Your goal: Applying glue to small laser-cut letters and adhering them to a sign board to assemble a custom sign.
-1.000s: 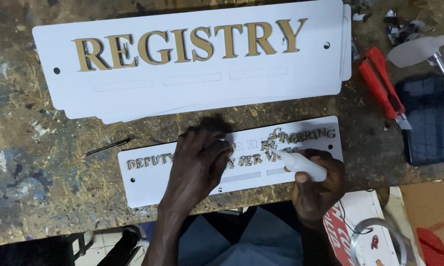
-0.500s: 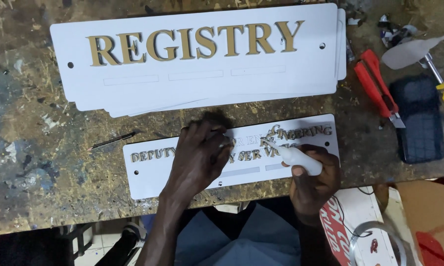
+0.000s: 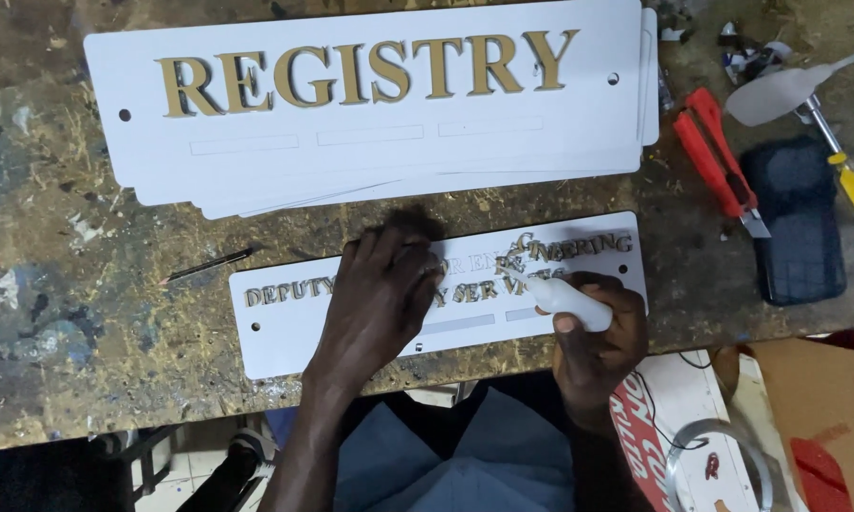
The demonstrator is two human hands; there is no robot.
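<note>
Not much has moved since a moment ago: both hands have stayed on the small white sign [image 3: 446,289], and the view has slid a little, so the big sign sits more to the right.

The left hand [image 3: 380,299] lies flat on the middle of the small white sign, fingers spread and pressing down, gripping nothing. The right hand [image 3: 598,332] is closed tight around a small white glue bottle [image 3: 560,296], with its tip pointing at the gold letters [image 3: 560,251] near the right end of the sign.

Most letters look stuck down in neat rows. A few near the bottle tip sit crooked and piled up, so that part seems unfinished.

The small white sign lies on the rough wooden table [image 3: 57,313], just below the big white sign [image 3: 370,133]. Red pliers [image 3: 716,161] lie well to its upper right.
</note>
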